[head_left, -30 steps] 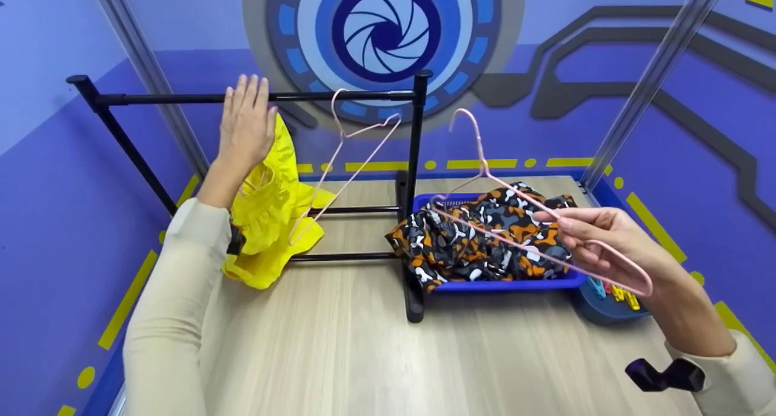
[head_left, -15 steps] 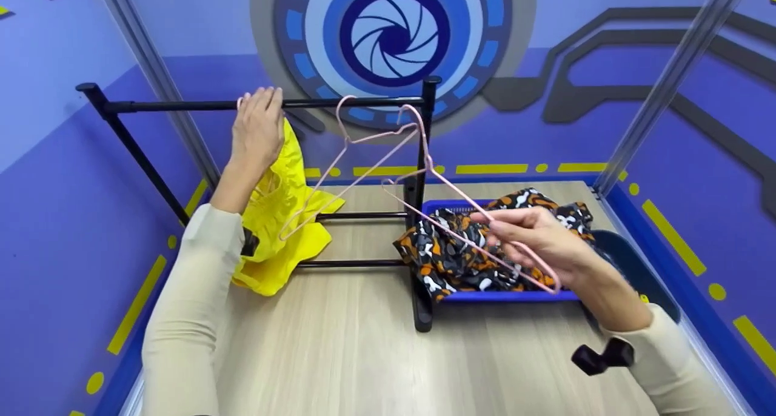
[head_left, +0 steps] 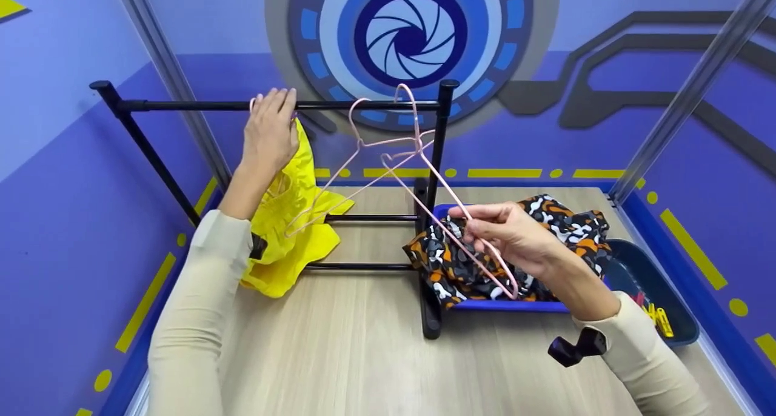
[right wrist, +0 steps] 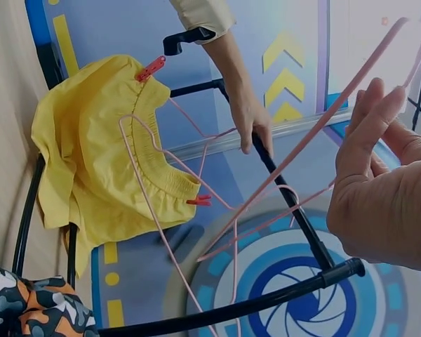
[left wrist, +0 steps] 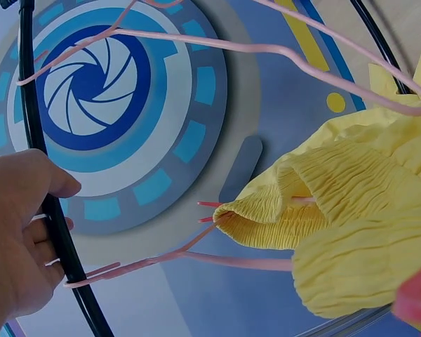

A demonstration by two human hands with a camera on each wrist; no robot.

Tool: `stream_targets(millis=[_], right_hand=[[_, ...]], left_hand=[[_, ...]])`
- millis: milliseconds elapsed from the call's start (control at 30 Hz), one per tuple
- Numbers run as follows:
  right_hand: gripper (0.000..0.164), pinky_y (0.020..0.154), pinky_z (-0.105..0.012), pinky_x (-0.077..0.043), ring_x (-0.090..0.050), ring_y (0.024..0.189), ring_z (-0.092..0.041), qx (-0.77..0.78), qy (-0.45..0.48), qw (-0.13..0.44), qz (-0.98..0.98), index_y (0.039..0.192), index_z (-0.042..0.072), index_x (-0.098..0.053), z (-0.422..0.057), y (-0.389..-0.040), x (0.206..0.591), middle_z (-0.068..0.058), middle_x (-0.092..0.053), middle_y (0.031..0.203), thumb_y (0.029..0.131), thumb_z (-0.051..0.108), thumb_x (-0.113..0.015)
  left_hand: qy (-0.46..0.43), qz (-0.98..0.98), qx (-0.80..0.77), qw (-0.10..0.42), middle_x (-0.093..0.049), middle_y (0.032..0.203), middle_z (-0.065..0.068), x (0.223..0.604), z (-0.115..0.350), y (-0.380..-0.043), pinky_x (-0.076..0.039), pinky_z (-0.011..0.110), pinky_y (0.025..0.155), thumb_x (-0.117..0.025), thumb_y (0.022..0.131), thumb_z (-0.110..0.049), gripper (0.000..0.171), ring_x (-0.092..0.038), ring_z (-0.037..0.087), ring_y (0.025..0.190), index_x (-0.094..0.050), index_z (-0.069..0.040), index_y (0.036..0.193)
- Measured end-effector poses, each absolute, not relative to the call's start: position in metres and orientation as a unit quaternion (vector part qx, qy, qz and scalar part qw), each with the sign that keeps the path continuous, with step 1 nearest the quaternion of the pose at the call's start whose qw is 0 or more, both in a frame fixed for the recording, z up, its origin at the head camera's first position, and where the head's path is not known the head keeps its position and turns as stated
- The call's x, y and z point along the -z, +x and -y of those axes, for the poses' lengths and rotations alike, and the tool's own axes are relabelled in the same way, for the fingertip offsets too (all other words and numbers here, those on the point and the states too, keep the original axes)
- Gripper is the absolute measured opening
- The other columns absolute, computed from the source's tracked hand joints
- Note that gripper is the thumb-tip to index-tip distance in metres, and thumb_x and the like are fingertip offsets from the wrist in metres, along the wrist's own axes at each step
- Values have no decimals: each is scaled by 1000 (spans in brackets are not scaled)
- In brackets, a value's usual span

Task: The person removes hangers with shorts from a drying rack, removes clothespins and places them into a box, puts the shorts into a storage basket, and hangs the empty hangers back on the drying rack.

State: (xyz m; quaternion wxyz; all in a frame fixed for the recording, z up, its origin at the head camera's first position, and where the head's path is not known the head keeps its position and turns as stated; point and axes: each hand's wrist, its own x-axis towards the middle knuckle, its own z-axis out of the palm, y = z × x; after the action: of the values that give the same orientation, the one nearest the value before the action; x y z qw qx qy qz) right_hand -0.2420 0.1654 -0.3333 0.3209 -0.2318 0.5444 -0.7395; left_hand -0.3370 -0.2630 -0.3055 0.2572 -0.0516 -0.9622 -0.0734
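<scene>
My left hand [head_left: 271, 128] grips the top bar [head_left: 200, 106] of a black clothes rack, fingers curled round it in the left wrist view. Just beneath hangs a yellow skirt [head_left: 306, 246] with a gathered waist, on a pink hanger. Red clothespins [right wrist: 151, 68] sit at its waistband in the right wrist view. Between thumb and fingers, my right hand [head_left: 512, 237] pinches a bare pink hanger [head_left: 445, 185] by its lower side. That hanger's hook overlaps the bar near the right post. Another bare hanger [head_left: 359, 143] hangs on the bar to its left.
Right of the rack, a blue basket [head_left: 509, 305] holds a camouflage-patterned garment [head_left: 582, 237] in black, orange and white. A dark tub [head_left: 682, 295] with several clothespins [head_left: 662, 322] stands beyond it. Patterned walls rise behind and at both sides.
My right hand has carried its hanger leftward from over the basket, bringing the hook up to the bar. My left hand stays at the bar and has closed round it. The view has shifted slightly.
</scene>
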Motion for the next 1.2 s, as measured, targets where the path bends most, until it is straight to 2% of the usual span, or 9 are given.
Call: stream_targets(millis=[367, 567, 700, 900, 1133, 1200], right_hand=[[24, 61, -15, -55, -65, 65, -4, 749, -199, 270, -572, 115, 12, -77, -167, -244, 326, 1, -72, 79, 98, 2, -64], [23, 61, -17, -56, -66, 64, -8, 736, -171, 224, -616, 113, 13, -78, -159, -256, 332, -4, -74, 78, 96, 3, -68], [25, 60, -18, -56, -65, 62, -9, 728, -163, 196, -636, 119, 8, -75, -154, -266, 339, -5, -73, 76, 96, 4, -68], [37, 60, -18, -56, -64, 62, -8, 729, -160, 185, -639, 132, -6, -63, -150, -276, 348, -4, -73, 79, 96, 4, -68], [32, 63, -20, -58, -67, 63, -9, 718, -172, 182, -649, 127, 1, -70, -146, -278, 354, -4, -75, 82, 95, 5, -70], [35, 64, -21, -59, -68, 64, -9, 713, -177, 177, -655, 129, -2, -68, -141, -282, 356, -4, -76, 84, 94, 6, -71]], left_hand=[[-48, 960, 57, 270, -47, 154, 22, 306, 265, -335, -21, 48, 128, -50, 99, -5, 57, -38, 39, 149, -38, 0, 155], [-49, 962, 57, 264, -47, 154, 22, 306, 263, -336, -20, 47, 128, -52, 98, -6, 60, -37, 39, 149, -37, -1, 156], [-49, 962, 54, 263, -46, 154, 23, 307, 262, -337, -19, 47, 129, -53, 98, -8, 61, -37, 39, 149, -36, -1, 156], [-50, 965, 52, 251, -45, 156, 22, 307, 261, -338, -18, 46, 129, -54, 97, -9, 64, -35, 39, 151, -34, -2, 157], [-48, 967, 49, 247, -44, 156, 22, 308, 261, -336, -18, 47, 129, -56, 96, -10, 66, -34, 38, 151, -34, -2, 157], [-51, 966, 47, 248, -45, 155, 23, 307, 262, -336, -19, 47, 129, -57, 96, -10, 66, -35, 39, 150, -34, -2, 157]])
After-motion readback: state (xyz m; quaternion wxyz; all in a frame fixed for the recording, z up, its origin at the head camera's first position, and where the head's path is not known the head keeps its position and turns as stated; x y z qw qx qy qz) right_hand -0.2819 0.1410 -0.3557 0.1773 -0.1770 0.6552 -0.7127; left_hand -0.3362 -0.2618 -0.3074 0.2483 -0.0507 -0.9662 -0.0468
